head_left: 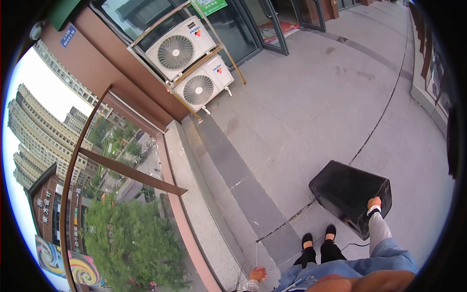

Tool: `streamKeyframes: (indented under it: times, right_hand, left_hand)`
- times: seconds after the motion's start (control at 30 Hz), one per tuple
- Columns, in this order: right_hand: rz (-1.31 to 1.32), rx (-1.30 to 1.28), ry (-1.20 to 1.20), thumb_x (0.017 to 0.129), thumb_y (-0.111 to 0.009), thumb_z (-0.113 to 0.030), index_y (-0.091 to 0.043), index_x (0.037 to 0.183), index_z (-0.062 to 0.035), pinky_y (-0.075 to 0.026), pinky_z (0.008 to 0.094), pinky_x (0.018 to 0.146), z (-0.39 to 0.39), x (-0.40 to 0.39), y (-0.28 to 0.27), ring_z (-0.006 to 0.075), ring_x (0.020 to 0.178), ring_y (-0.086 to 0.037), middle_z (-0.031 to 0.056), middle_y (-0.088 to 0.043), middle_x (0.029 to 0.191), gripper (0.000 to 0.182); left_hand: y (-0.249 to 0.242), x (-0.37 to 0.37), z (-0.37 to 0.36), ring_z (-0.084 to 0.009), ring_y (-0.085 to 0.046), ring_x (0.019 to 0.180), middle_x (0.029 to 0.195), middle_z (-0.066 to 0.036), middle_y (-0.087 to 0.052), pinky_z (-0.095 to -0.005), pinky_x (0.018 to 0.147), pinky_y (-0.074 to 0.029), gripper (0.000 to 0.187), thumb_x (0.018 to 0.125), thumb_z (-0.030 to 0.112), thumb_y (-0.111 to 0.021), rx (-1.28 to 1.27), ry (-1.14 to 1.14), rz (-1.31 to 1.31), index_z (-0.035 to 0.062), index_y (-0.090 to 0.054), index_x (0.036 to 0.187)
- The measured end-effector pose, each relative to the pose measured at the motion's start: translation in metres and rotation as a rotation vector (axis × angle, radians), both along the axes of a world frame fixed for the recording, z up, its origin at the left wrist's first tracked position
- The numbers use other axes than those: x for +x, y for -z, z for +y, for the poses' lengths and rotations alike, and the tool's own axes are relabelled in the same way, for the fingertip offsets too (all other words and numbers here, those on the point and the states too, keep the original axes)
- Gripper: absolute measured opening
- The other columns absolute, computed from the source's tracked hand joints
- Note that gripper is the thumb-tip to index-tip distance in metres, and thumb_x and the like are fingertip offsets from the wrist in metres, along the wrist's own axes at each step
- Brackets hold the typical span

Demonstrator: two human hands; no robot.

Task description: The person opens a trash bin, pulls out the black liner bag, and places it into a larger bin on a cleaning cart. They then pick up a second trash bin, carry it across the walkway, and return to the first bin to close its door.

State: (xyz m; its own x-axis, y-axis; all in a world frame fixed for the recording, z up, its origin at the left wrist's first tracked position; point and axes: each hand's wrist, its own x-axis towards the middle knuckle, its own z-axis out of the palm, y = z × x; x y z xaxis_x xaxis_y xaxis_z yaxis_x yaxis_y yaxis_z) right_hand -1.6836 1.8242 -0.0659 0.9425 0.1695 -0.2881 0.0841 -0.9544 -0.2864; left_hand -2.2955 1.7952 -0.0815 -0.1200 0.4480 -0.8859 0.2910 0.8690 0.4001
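A large black box point(345, 190), shaped like a speaker cabinet, stands tilted on the grey paving in front of my feet, to the right. My right hand point(373, 202) is closed on its near right edge; the exact grip is too small to make out. A thin dark cable point(357, 244) shows by its lower end, near my right leg. My left hand point(258, 274) hangs low beside the walkway's left edge, away from the box. Its fingers look loosely bent, with no object visible in them.
Stacked air-conditioner units point(198, 90) stand in a metal frame against the building at upper left. A glass railing point(131, 170) and stone curb point(187, 219) run along the left. Glass doors point(275, 29) stand open at the top. A low wall point(428, 107) borders the right.
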Motion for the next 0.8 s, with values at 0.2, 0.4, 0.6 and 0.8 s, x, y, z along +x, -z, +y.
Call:
streamKeyframes:
  times: [0.2, 0.4, 0.6, 0.8]
  right_hand:
    - [0.029, 0.007, 0.052, 0.072, -0.046, -0.014, -0.056, 0.086, 0.0028, -0.043, 0.0387, 0.074, -0.018, 0.009, 0.01, 0.0362, 0.088, -0.052, 0.0231, -0.055, 0.089, 0.024]
    - [0.057, -0.058, -0.046, 0.069, -0.046, -0.014, -0.056, 0.081, 0.0053, -0.043, 0.0397, 0.07, -0.093, 0.048, 0.098, 0.0389, 0.083, -0.052, 0.0261, -0.055, 0.083, 0.025]
    - [0.096, -0.498, -0.507, 0.073, -0.038, -0.014, -0.059, 0.073, 0.0046, -0.045, 0.0397, 0.071, -0.169, 0.065, 0.123, 0.0377, 0.08, -0.054, 0.0229, -0.056, 0.083, 0.028]
    - [0.187, -0.555, -0.432, 0.077, -0.039, -0.012, -0.058, 0.082, 0.0019, -0.045, 0.0392, 0.07, -0.215, 0.065, 0.142, 0.0349, 0.082, -0.055, 0.0218, -0.056, 0.088, 0.024]
  left_hand:
    - [-0.043, 0.02, 0.029, -0.011, -0.054, 0.051, 0.066, -0.003, -0.056, -0.0211, 0.043, -0.042, 0.017, 0.075, 0.02, -0.051, -0.022, 0.042, 0.079, 0.0063, -0.055, 0.084]
    - [-0.052, 0.052, 0.038, -0.0098, -0.052, 0.05, 0.065, -0.001, -0.054, -0.0211, 0.043, -0.042, 0.017, 0.075, 0.02, -0.05, -0.044, 0.133, 0.085, 0.0071, -0.055, 0.084]
    - [-0.054, 0.093, 0.048, -0.0095, -0.051, 0.053, 0.066, -0.001, -0.053, -0.0212, 0.047, -0.041, 0.017, 0.075, 0.02, -0.05, -0.006, 0.201, 0.017, 0.0072, -0.055, 0.084]
    - [-0.071, 0.134, 0.057, -0.0097, -0.051, 0.059, 0.071, -0.001, -0.053, -0.0221, 0.052, -0.042, 0.02, 0.076, 0.023, -0.049, -0.027, 0.32, 0.069, 0.0084, -0.054, 0.088]
